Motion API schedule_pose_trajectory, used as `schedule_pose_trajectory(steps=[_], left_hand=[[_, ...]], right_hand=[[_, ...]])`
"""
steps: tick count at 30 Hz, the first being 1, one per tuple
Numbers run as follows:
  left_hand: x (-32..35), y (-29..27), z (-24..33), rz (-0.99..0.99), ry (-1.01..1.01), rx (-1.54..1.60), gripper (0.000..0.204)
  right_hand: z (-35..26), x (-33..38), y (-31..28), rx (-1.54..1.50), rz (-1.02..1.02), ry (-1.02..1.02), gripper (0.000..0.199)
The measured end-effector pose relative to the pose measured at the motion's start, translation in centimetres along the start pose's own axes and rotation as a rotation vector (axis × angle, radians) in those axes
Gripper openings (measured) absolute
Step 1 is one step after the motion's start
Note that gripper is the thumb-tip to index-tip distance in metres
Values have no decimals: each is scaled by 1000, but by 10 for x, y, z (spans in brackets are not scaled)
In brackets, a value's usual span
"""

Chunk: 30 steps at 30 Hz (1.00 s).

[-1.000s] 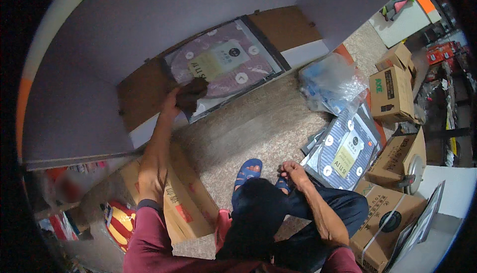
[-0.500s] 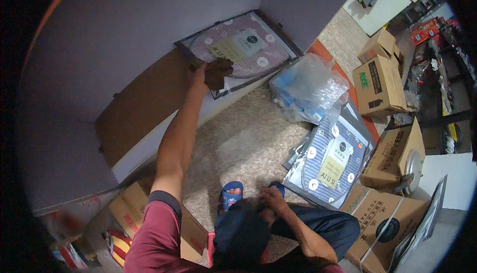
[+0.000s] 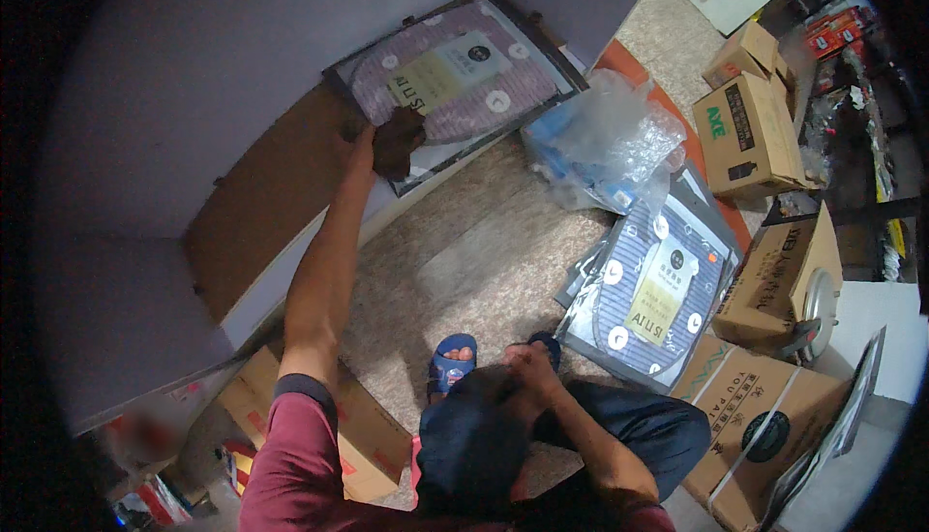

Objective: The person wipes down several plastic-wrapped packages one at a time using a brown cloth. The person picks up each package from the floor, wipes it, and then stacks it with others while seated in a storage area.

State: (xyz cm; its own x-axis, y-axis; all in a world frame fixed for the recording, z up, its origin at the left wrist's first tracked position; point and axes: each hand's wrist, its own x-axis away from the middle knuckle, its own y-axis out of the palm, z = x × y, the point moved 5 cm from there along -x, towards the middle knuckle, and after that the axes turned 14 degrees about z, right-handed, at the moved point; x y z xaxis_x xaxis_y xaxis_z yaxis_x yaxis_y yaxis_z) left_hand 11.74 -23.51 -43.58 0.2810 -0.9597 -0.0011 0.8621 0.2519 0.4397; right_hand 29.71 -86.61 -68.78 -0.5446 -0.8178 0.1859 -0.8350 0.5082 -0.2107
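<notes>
My left hand [image 3: 394, 140] reaches far out and grips the lower left edge of a flat framed panel [image 3: 455, 87] wrapped in clear film, with a purple oval patterned face and a pale label. The panel leans against the purple wall in the corner. My right hand [image 3: 527, 369] rests on my right knee with its fingers curled and nothing in it. I crouch in blue sandals [image 3: 452, 363] on a beige carpet. A second wrapped panel [image 3: 653, 285], blue striped, lies flat on the floor to my right.
A bundle of clear plastic wrap [image 3: 605, 140] lies between the two panels. Brown board [image 3: 266, 212] leans on the wall at left. Cardboard boxes stand at the right [image 3: 750, 130], lower right [image 3: 764, 416] and by my left leg [image 3: 363, 435].
My left arm has stretched further out along the panel's edge as my view shifted toward the corner. My right hand has stayed by my knee.
</notes>
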Motion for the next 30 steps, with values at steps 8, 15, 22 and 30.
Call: schedule_pose_trajectory(steps=[8,15,22,30], left_hand=[[20,-4,-12,-21,-46,-70,90],[23,59,-37,-64,-408,250,72],[50,19,14,-78,96,-142,82],[161,16,-34,-472,-287,-266,83]], right_hand=[[-18,-20,-28,-32,49,72,29],[-82,-88,-2,99,-35,-275,29],[-287,-271,44,-237,53,25,51],[-363,-326,85,-436,57,131,72]])
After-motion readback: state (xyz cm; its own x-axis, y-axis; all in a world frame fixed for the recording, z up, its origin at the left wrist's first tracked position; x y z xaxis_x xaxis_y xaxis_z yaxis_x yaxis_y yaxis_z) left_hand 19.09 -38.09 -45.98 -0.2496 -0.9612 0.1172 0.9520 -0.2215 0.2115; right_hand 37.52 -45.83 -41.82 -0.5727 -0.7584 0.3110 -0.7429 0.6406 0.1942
